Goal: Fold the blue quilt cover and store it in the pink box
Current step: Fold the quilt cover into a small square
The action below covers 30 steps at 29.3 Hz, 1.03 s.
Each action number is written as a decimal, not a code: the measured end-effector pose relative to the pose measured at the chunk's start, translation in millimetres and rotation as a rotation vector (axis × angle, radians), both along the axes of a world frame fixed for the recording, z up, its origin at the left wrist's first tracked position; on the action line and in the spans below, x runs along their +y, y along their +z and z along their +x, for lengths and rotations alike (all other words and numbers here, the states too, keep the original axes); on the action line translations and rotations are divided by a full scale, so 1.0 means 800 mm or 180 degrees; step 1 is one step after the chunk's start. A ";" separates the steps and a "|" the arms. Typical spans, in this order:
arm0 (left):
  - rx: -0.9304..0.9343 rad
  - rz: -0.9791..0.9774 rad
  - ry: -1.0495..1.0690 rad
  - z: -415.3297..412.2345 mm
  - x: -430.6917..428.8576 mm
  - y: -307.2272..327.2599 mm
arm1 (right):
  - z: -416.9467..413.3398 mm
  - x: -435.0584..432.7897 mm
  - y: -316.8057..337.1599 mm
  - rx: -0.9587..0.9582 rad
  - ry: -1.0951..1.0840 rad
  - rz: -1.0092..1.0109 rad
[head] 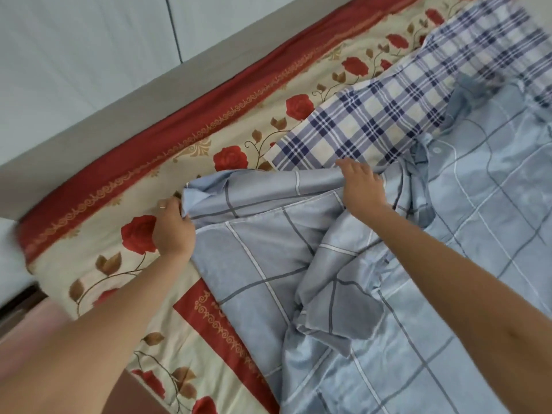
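Rumpled over the right side of the bed (98, 249): cover (388, 309), far edge running left to right, against the pillow (373, 121), bulk spreading to the near right. At its far-left corner, left hand (173, 231), fingers curled tight round the cloth. Along the same edge, just beside the pillow, right hand (361, 186), gripping the fold.
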<state>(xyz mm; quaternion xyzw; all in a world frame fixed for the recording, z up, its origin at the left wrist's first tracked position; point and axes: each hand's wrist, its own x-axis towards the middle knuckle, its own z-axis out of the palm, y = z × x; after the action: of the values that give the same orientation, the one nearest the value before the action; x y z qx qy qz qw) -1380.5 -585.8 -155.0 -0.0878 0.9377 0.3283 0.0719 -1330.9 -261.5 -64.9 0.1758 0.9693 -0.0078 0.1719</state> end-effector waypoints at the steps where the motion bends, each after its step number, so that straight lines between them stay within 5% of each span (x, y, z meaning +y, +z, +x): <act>1: 0.0058 -0.0233 -0.0161 0.001 0.001 -0.005 | -0.019 0.006 -0.011 -0.0162 0.0116 0.0040; 13: 0.0313 -0.1076 -0.0484 0.009 0.010 -0.040 | -0.075 0.069 -0.049 -0.1714 0.0315 0.0585; 24: 0.0281 -0.1087 -0.0310 0.003 0.012 -0.044 | -0.136 0.108 -0.010 -0.1501 -0.0883 -0.1129; 30: 0.0567 -0.0083 0.0257 0.005 0.002 -0.023 | -0.171 0.090 0.004 -0.1480 -0.0997 -0.1608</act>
<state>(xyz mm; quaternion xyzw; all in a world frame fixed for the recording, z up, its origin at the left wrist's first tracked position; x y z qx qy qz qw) -1376.6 -584.2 -173.2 -0.0969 0.9403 0.3252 -0.0262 -1467.9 -189.5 -61.6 0.2710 0.8333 -0.2327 0.4220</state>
